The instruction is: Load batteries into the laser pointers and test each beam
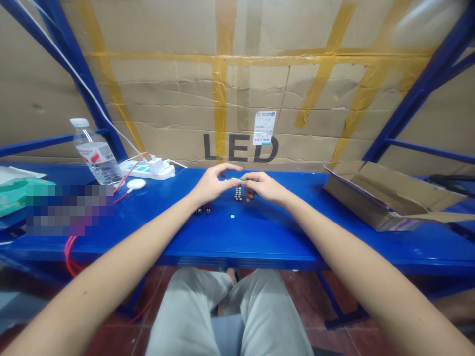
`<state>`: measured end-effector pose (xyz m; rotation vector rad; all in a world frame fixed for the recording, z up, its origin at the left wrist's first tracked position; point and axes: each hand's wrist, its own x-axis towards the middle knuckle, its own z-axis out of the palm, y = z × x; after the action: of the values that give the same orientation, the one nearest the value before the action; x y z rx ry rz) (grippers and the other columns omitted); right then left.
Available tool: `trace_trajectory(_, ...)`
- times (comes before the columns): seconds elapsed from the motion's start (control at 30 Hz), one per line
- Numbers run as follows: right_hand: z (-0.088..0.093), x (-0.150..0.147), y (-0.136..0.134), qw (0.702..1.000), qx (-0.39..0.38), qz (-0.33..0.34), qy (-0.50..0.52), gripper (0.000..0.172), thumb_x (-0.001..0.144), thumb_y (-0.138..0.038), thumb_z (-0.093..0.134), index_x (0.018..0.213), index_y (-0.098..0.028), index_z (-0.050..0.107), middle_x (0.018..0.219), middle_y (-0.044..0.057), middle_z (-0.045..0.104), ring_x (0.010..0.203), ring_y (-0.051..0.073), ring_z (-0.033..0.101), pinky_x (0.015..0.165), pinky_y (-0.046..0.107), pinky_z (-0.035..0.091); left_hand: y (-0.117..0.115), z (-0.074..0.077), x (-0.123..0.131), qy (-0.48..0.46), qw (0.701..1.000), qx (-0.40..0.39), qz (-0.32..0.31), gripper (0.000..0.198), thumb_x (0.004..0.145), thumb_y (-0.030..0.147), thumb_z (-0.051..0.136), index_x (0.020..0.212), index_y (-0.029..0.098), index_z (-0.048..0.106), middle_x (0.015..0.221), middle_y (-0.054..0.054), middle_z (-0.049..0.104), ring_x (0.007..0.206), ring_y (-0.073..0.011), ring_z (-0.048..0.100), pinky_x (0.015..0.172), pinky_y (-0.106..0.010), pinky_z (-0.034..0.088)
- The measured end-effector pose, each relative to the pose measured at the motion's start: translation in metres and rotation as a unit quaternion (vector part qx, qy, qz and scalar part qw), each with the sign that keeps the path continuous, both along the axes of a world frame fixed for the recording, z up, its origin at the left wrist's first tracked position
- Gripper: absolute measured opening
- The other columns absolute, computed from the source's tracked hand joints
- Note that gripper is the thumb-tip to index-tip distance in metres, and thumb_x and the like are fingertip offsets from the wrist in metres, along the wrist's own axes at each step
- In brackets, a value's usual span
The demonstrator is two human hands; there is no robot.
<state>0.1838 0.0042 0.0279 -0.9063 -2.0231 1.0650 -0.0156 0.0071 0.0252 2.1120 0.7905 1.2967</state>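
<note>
My left hand [215, 184] and my right hand [264, 187] meet fingertip to fingertip over the middle of the blue table. Between them is a small green and white piece [242, 180], pinched by both; its kind is too small to make out. Just beyond and below the fingertips stand several small shiny metal-ended pieces [238, 193] in two short columns. Under my left wrist several dark cylinders with metallic ends [204, 209] show, partly hidden by the hand. A small white disc-like spot [232, 216] lies on the table nearer to me.
On the left are a water bottle [97, 157], a white power strip [144, 169] with a charger, a white round charging pad [136, 184] and red cables [70, 252]. An open cardboard box [356, 198] sits at right. Behind the blue table [241, 242] stands a large taped carton [166, 109].
</note>
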Motion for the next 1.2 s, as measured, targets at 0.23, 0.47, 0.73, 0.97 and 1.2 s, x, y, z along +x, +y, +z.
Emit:
trace_trajectory(0.23,0.001,0.000,0.001,0.994,0.065,-0.091,-0.022,0.018,0.082,-0.028,0.051,0.077,-0.016,0.064,0.049,-0.004,0.049,0.046,0.012,0.044,0.050,0.026,0.035,0.007,0.010,-0.012,-0.098,0.983,-0.151,-0.037,0.078,0.090,0.075,0.028,0.130,0.018,0.061,0.138,-0.015,0.061,0.130,-0.0310,0.054,0.091,-0.044,0.052)
trace_trajectory(0.47,0.000,0.003,0.004,0.988,0.117,-0.086,-0.045,0.021,0.081,-0.027,0.049,0.076,-0.015,0.065,0.056,-0.002,0.052,0.053,0.012,0.045,0.056,0.027,0.034,0.014,0.006,-0.019,-0.127,0.973,-0.183,-0.061,0.090,0.085,0.081,0.023,0.136,0.016,0.057,0.139,-0.016,0.059,0.131,-0.0332,0.054,0.096,-0.049,0.050)
trace_trajectory(0.73,0.001,0.002,0.002,0.985,0.136,-0.087,-0.059,0.020,0.079,-0.027,0.048,0.074,-0.016,0.063,0.057,-0.002,0.051,0.057,0.013,0.045,0.057,0.027,0.034,0.015,0.004,-0.020,-0.138,0.971,-0.187,-0.062,0.080,0.083,0.079,0.037,0.130,0.019,0.061,0.131,-0.016,0.065,0.124,-0.0347,0.058,0.095,-0.051,0.051)
trace_trajectory(0.97,-0.004,0.001,0.006,0.984,0.140,-0.087,-0.065,0.020,0.078,-0.028,0.048,0.074,-0.015,0.062,0.062,-0.002,0.052,0.060,0.013,0.045,0.059,0.027,0.034,0.015,0.004,-0.021,-0.168,0.958,-0.218,-0.077,0.084,0.082,0.082,0.031,0.126,0.018,0.062,0.131,-0.017,0.065,0.125,-0.0351,0.058,0.095,-0.051,0.050)
trace_trajectory(1.2,-0.005,0.000,0.006,0.985,0.133,-0.087,-0.061,0.022,0.078,-0.030,0.048,0.076,-0.015,0.064,0.061,-0.002,0.051,0.059,0.013,0.044,0.057,0.027,0.032,0.018,0.002,-0.023,-0.165,0.958,-0.222,-0.078,0.082,0.081,0.082,0.033,0.123,0.019,0.062,0.130,-0.018,0.065,0.123,-0.0355,0.059,0.094,-0.052,0.051)
